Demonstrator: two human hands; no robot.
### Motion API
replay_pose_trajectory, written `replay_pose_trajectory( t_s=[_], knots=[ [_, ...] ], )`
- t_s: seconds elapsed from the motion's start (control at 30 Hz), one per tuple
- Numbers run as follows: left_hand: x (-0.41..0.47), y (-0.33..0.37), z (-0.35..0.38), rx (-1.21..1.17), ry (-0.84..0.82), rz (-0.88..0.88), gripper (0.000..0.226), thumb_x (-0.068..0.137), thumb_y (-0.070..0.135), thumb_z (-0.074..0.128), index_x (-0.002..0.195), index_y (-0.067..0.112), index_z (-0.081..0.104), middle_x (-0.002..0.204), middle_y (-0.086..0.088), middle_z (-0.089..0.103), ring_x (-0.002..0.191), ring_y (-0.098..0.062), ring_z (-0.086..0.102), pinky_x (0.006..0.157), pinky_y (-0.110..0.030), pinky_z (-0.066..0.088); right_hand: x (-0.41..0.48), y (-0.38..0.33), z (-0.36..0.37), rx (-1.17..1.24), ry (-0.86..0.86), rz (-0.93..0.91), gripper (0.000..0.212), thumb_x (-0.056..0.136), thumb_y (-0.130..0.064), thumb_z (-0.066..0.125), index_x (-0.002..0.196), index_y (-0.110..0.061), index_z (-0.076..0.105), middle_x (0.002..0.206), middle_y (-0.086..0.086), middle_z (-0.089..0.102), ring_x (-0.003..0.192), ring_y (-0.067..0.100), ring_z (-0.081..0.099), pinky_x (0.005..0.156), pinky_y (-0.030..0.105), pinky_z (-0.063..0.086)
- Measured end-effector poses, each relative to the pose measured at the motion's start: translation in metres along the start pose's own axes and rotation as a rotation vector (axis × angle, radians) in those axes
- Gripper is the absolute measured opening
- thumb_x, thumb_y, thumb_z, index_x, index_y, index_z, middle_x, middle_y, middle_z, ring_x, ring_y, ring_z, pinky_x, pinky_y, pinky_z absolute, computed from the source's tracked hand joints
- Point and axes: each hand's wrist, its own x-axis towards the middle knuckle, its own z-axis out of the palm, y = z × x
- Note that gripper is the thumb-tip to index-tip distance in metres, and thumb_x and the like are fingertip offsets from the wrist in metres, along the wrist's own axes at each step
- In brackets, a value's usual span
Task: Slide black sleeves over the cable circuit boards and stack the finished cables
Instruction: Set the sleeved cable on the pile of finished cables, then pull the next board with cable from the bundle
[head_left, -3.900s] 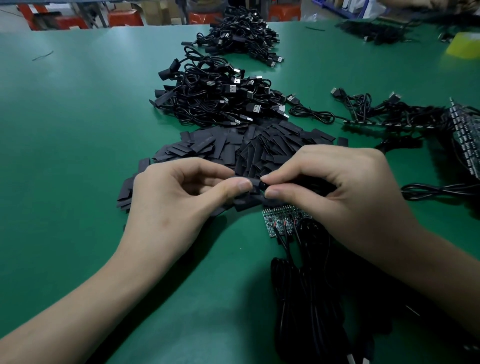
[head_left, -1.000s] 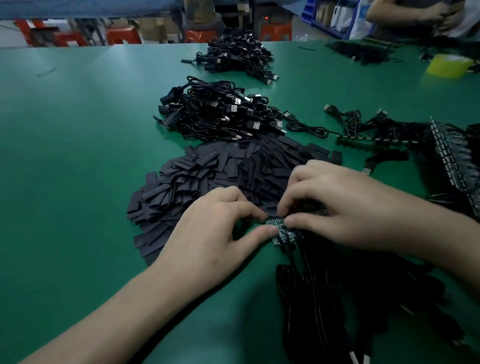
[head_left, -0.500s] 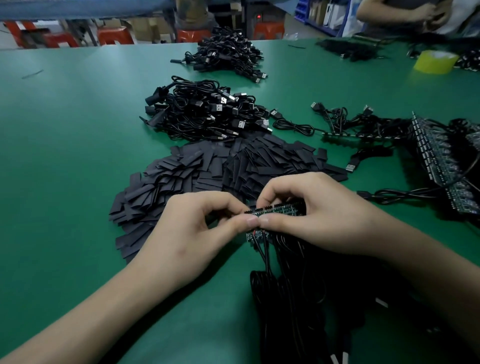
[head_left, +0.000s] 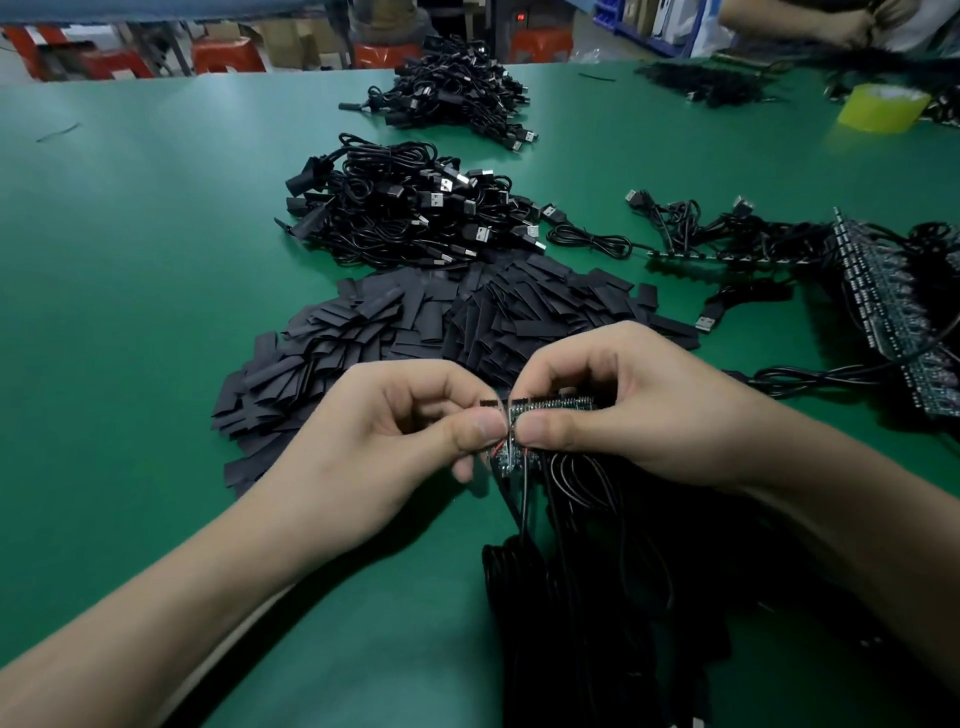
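Low in the middle of the view, my right hand grips a strip of joined green circuit boards by its left end. My left hand pinches the end board of that strip between thumb and fingers, thumb tip against my right thumb tip. Thin black cables hang from the boards down to a dark bundle on the table. A wide heap of flat black sleeves lies just beyond my hands. Behind it sits a pile of sleeved cables with USB plugs.
A second cable pile lies farther back on the green table. Long rows of joined boards with cables fill the right side. A yellow tape roll stands far right, near another person's hands.
Both hands dropped a sleeve-side grip, went down to the board strip on the table and lifted it slightly. Now the thumbs meet at the strip's left end.
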Motion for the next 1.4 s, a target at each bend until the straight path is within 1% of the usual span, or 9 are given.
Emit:
replay_pose_trajectory(
  t_s=[0.27, 0.47, 0.6, 0.73, 0.87, 1.0, 1.17, 1.3, 1.4],
  knots=[
    [0.001, 0.005, -0.005, -0.05, 0.162, 0.04, 0.013, 0.079, 0.025, 0.072, 0.076, 0.012, 0.072, 0.06, 0.002, 0.068, 0.054, -0.002, 0.058, 0.059, -0.008, 0.044, -0.009, -0.004, -0.033, -0.225, 0.043, 0.143, 0.005, 0.084, -0.035, 0.077, 0.08, -0.032, 0.077, 0.076, -0.014, 0.074, 0.066, -0.004, 0.064, 0.063, 0.01, 0.044],
    [0.002, 0.002, -0.007, 0.049, 0.237, 0.139, 0.01, 0.079, 0.033, 0.083, 0.076, 0.027, 0.076, 0.073, 0.002, 0.073, 0.067, -0.008, 0.065, 0.065, -0.02, 0.051, -0.005, -0.022, -0.006, -0.492, 0.217, 0.019, 0.035, 0.081, -0.063, 0.063, 0.105, -0.04, 0.076, 0.101, -0.024, 0.069, 0.108, -0.002, 0.056, 0.094, 0.022, 0.043],
    [0.001, 0.001, -0.005, 0.098, 0.286, 0.166, 0.004, 0.08, 0.036, 0.077, 0.077, 0.033, 0.077, 0.075, 0.002, 0.075, 0.067, -0.008, 0.066, 0.065, -0.02, 0.052, 0.0, -0.03, 0.017, -0.513, 0.135, 0.024, 0.037, 0.081, -0.062, 0.058, 0.089, -0.03, 0.075, 0.089, -0.008, 0.069, 0.089, 0.004, 0.06, 0.083, 0.031, 0.045],
    [0.0, 0.0, -0.005, 0.124, 0.318, 0.156, 0.008, 0.083, 0.033, 0.082, 0.077, 0.03, 0.077, 0.068, 0.005, 0.074, 0.058, -0.002, 0.063, 0.058, -0.014, 0.048, -0.005, -0.028, 0.008, -0.545, 0.135, 0.071, 0.037, 0.076, -0.067, 0.058, 0.099, -0.041, 0.071, 0.092, -0.021, 0.066, 0.096, -0.005, 0.057, 0.086, 0.025, 0.046],
    [0.001, -0.003, -0.004, 0.126, 0.339, 0.124, 0.012, 0.081, 0.035, 0.076, 0.077, 0.024, 0.076, 0.066, 0.003, 0.073, 0.056, -0.003, 0.062, 0.056, -0.013, 0.047, -0.011, -0.023, 0.0, -0.561, 0.063, 0.033, 0.037, 0.083, -0.053, 0.069, 0.116, -0.043, 0.055, 0.102, -0.03, 0.067, 0.101, -0.013, 0.056, 0.086, 0.015, 0.04],
    [0.001, -0.004, -0.004, 0.197, 0.354, 0.105, 0.016, 0.078, 0.039, 0.076, 0.076, 0.024, 0.076, 0.067, 0.005, 0.073, 0.056, -0.003, 0.061, 0.057, -0.015, 0.047, -0.012, -0.017, 0.001, -0.512, 0.058, -0.068, 0.047, 0.087, -0.024, 0.079, 0.124, -0.034, 0.052, 0.092, -0.024, 0.072, 0.08, -0.021, 0.058, 0.079, 0.004, 0.036],
    [0.0, -0.005, -0.003, 0.326, 0.314, 0.128, 0.014, 0.078, 0.046, 0.075, 0.075, 0.033, 0.075, 0.068, 0.009, 0.07, 0.055, 0.001, 0.056, 0.055, -0.016, 0.044, -0.014, -0.023, 0.001, -0.221, 0.135, -0.206, 0.047, 0.087, -0.022, 0.08, 0.125, -0.033, 0.054, 0.091, -0.013, 0.076, 0.102, 0.012, 0.07, 0.102, 0.025, 0.042],
    [0.001, -0.002, -0.007, 0.25, 0.312, 0.139, 0.013, 0.08, 0.043, 0.078, 0.075, 0.031, 0.075, 0.067, 0.006, 0.07, 0.057, -0.001, 0.056, 0.054, -0.021, 0.044, -0.018, -0.025, -0.014, -0.194, -0.105, -0.057, 0.053, 0.087, -0.021, 0.081, 0.127, -0.04, 0.054, 0.093, -0.007, 0.076, 0.101, 0.013, 0.071, 0.103, 0.019, 0.037],
    [0.002, 0.001, -0.015, 0.116, 0.291, 0.148, 0.012, 0.081, 0.034, 0.083, 0.075, 0.027, 0.075, 0.077, 0.003, 0.073, 0.07, -0.01, 0.066, 0.067, -0.026, 0.052, -0.02, -0.02, -0.027, -0.288, -0.233, 0.08, 0.05, 0.088, -0.028, 0.078, 0.125, -0.05, 0.054, 0.095, -0.009, 0.075, 0.104, 0.008, 0.068, 0.107, 0.028, 0.035]
  ],
)
